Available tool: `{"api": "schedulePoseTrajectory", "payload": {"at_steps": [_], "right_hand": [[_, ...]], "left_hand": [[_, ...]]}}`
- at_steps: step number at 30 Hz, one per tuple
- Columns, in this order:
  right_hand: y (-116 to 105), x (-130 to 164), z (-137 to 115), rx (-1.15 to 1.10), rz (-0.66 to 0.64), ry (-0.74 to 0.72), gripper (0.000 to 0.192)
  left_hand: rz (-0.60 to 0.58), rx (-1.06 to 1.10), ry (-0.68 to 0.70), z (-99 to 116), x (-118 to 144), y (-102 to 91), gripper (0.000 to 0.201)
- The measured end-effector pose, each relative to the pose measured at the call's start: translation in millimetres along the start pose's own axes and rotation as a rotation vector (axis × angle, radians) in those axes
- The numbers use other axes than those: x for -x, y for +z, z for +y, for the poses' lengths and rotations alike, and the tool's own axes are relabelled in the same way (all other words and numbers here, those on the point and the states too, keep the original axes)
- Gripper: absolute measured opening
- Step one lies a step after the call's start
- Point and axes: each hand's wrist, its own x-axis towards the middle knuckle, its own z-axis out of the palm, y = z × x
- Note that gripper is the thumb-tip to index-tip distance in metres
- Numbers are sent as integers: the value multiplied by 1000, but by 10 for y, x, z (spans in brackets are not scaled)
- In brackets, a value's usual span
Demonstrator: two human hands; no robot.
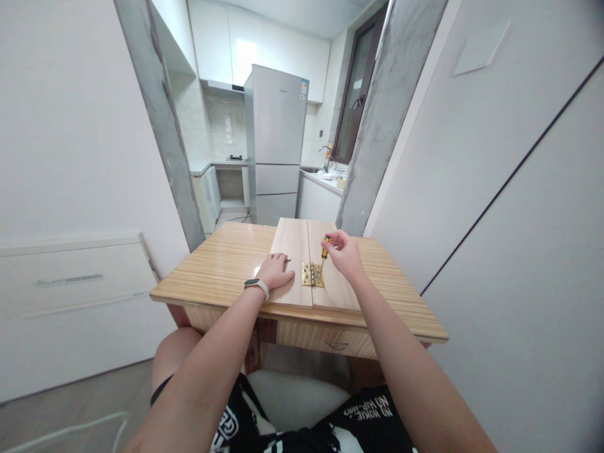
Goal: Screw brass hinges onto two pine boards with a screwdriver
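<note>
Centrally on the bench, left hand lies spread flat, pinning the left board at nine o'clock of the brass hinge, while right hand, grip pinched round the yellow screwdriver, angles its tip into the hinge.

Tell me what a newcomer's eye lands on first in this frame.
Two bare forearms converge at the middle of the wooden table. The right hand holds a yellow screwdriver tip-down on a brass hinge joining two pale boards; the left hand presses flat beside it. Behind stands a white fridge.
</note>
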Motion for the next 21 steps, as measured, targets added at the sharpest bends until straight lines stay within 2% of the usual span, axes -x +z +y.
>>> {"api": "schedulePoseTrajectory", "payload": {"at_steps": [4, 7, 12, 21], "right_hand": [[0, 8, -12, 52, 32, -30, 32], [0, 15, -19, 13, 37, -14, 38], [-7, 38, -45, -238, -69, 55, 46], [-3, 51, -39, -243, -210, 54, 51]], "left_hand": [[7, -4, 10, -7, -3, 7, 58], [11, -5, 14, -11, -2, 8, 59], [4, -5, 10, -14, -1, 9, 60], [-10, 1, -10, 21, 8, -25, 59]]}}
